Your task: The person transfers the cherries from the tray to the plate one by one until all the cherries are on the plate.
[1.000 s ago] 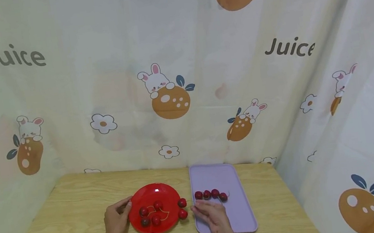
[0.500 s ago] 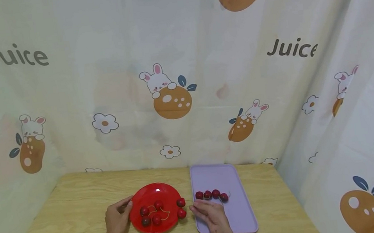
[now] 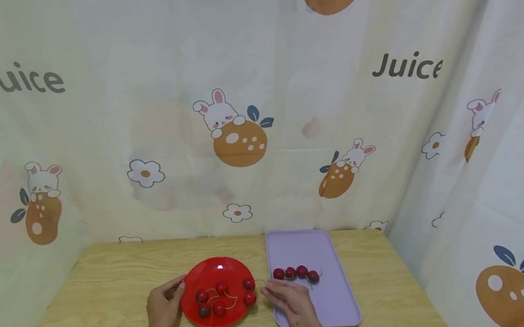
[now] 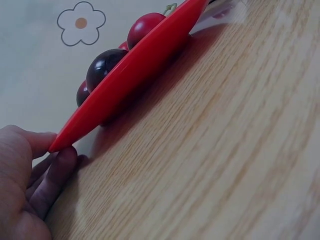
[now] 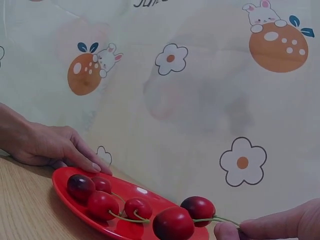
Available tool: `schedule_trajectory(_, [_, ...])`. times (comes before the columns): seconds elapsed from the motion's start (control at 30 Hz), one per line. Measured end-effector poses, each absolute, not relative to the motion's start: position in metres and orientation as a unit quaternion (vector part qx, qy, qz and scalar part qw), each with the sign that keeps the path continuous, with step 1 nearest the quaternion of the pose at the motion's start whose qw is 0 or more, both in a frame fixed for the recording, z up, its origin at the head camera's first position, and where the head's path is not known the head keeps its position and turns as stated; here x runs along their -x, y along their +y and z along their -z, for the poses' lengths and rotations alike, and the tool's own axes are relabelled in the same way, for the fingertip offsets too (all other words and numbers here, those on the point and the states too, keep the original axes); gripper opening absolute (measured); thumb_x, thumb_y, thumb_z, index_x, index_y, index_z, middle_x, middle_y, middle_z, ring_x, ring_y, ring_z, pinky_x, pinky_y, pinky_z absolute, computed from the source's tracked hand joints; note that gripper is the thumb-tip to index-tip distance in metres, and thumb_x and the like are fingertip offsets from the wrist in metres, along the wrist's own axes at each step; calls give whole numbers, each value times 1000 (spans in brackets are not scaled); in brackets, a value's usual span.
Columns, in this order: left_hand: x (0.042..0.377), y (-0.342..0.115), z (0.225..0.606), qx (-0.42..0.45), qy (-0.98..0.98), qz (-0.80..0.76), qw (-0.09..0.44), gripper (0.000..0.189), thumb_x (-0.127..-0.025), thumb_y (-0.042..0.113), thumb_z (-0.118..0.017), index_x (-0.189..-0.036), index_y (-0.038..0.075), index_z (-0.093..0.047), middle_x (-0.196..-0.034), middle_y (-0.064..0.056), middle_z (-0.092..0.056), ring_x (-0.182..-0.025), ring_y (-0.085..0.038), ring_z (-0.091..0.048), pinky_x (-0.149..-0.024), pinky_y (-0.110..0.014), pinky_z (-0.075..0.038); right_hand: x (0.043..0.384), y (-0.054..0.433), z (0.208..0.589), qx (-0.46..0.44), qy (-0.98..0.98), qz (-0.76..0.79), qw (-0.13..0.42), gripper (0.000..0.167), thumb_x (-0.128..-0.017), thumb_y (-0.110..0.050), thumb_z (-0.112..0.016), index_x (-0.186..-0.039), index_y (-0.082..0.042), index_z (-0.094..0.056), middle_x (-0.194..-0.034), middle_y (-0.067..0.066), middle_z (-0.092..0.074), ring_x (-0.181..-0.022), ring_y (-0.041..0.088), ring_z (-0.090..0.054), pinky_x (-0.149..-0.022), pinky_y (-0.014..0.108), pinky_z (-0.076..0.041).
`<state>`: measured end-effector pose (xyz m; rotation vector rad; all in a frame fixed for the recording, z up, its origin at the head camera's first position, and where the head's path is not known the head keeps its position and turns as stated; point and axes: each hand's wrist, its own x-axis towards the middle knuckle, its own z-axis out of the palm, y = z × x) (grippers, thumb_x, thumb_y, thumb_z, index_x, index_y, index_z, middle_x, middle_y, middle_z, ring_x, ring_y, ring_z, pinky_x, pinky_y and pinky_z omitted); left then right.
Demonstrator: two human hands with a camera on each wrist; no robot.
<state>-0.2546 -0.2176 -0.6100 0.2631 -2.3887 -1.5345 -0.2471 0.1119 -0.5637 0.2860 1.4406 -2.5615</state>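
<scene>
A red plate lies on the wooden table with several cherries on it. My left hand holds its left rim, thumb on top and fingers beneath; the left wrist view shows that hand on the plate's rim. My right hand pinches the stems of two red cherries over the plate's right edge. In the right wrist view the pinching right hand shows at the bottom right with these two cherries, and the plate and left hand beyond.
A lilac tray sits right of the plate, with a row of several cherries across its middle. A printed curtain hangs close behind the table and along both sides. Bare wood lies left of the plate.
My right hand has drawn the two stemmed cherries leftward, from just beside the plate's right rim to over its edge. The left hand and plate have stayed put.
</scene>
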Motion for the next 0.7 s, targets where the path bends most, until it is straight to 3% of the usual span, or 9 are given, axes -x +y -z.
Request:
schedule_trajectory(0.43, [255, -218, 609, -91, -828, 534, 142, 28, -107, 13, -69, -133, 7, -79, -126, -17, -81, -96, -13, -76, -80, -16, -53, 251, 103, 567, -105, 492, 858, 98, 50, -96, 14, -70, -140, 29, -50, -91, 12, -81, -85, 20, -82, -88, 33, -66])
schedule_trajectory(0.7, [256, -220, 609, -91, -829, 534, 141, 28, -107, 13, -69, -132, 7, -79, -126, -17, -81, -93, -9, -74, -78, -16, -53, 252, 99, 569, -101, 498, 856, 93, 47, -95, 17, -69, -137, 29, -52, -88, 9, -79, -85, 19, -82, -88, 34, -66])
